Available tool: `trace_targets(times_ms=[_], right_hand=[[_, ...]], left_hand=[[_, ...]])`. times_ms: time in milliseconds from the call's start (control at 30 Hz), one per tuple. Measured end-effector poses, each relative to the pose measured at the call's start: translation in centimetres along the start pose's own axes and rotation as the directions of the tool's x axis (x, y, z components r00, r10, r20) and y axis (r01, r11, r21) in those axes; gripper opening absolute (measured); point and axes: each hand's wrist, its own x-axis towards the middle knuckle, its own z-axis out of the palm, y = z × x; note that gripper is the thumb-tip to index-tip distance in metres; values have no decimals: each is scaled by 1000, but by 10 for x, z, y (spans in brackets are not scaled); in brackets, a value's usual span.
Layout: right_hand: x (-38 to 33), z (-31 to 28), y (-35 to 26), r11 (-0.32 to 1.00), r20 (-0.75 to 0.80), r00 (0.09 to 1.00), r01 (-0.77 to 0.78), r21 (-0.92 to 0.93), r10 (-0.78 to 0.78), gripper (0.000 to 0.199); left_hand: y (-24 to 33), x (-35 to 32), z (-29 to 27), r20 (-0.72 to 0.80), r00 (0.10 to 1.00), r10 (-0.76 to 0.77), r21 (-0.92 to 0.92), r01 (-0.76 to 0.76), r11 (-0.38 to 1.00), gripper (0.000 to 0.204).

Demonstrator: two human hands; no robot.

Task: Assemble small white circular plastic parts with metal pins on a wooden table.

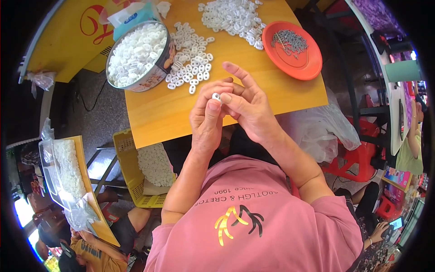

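Note:
Between both hands, over the near edge of the yellow table [167, 115], sits a small white plastic piece [216, 96] with a dark hole facing up. My left hand [206, 115] pinches it between thumb and curled fingers. From the other side, my right hand [253, 106] presses its thumb against the piece; its index finger sticks out, and its other fingers are partly hidden behind the left ones. Beyond my hands lies a loose spread of white oval two-hole pieces [193, 82]. Small metal screws [290, 42] lie in a red plate [313, 63] at the far right.
A round tin [156, 75] heaped with white pieces stands at the table's left edge, a tissue pack [131, 18] behind it. Another white pile [231, 20] lies at the back. Below left is a yellow crate [124, 149]; right, a plastic bag [312, 131] and red stool [358, 158]. Other people sit nearby.

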Motion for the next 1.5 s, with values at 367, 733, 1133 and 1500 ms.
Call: trace_targets(times_ms=[367, 733, 1133, 1500], right_hand=[[0, 21, 4, 996, 3, 1000, 6, 86, -6, 54], [9, 20, 9, 994, 49, 999, 20, -107, -15, 50], [115, -60, -12, 379, 11, 950, 136, -915, -313, 20], [163, -60, -5, -267, 271, 915, 192, -944, -299, 16]], left_hand=[[11, 4, -5, -13, 996, 90, 10, -90, 996, 32], [14, 3, -29, 8, 1000, 6, -76, -5, 997, 29], [106, -81, -148, -609, 755, 244, 376, 4, 927, 31], [79, -205, -266, -849, 444, 287, 528, 686, 500, 38]])
